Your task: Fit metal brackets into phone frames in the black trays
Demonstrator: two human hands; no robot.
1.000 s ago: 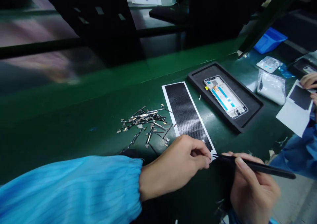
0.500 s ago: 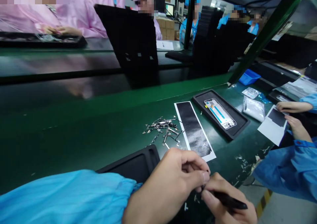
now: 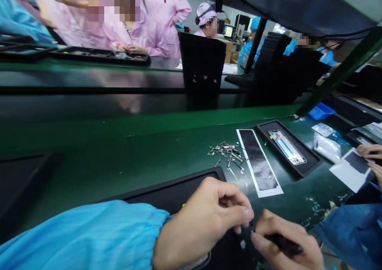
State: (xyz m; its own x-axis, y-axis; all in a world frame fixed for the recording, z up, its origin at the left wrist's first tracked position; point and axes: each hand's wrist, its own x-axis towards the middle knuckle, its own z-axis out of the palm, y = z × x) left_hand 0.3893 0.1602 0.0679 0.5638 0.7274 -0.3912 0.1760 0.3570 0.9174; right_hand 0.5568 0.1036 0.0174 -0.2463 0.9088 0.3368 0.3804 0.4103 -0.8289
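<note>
My left hand (image 3: pixel 205 222), in a blue sleeve, has thumb and fingertips pinched on a tiny dark strip (image 3: pixel 251 224). Close beside it, my right hand (image 3: pixel 286 240) is closed around a slim black pen-like tool (image 3: pixel 285 244), whose tip meets the strip between the hands; the exact contact is too small to make out. Below my left wrist lies a black tray (image 3: pixel 167 188), with the edge of a phone frame (image 3: pixel 204 260) partly hidden under my hand. Ahead is a loose pile of small flex cables (image 3: pixel 228 152), next to a white-edged sheet of black stickers (image 3: pixel 259 162).
A second black tray (image 3: pixel 313 167) holds a silver phone frame (image 3: pixel 288 147). To the right, a co-worker's hands (image 3: pixel 374 154) hold a white sheet (image 3: pixel 346 172) near a plastic bag (image 3: pixel 326 147). A green post (image 3: pixel 337 75) slants up from the bench; dark stacked trays (image 3: pixel 203 63) stand behind.
The view has swung left, so the bench items appear farther right. The tray with the phone frame under my left wrist now shows more. Both hands keep their pinch, close together.
</note>
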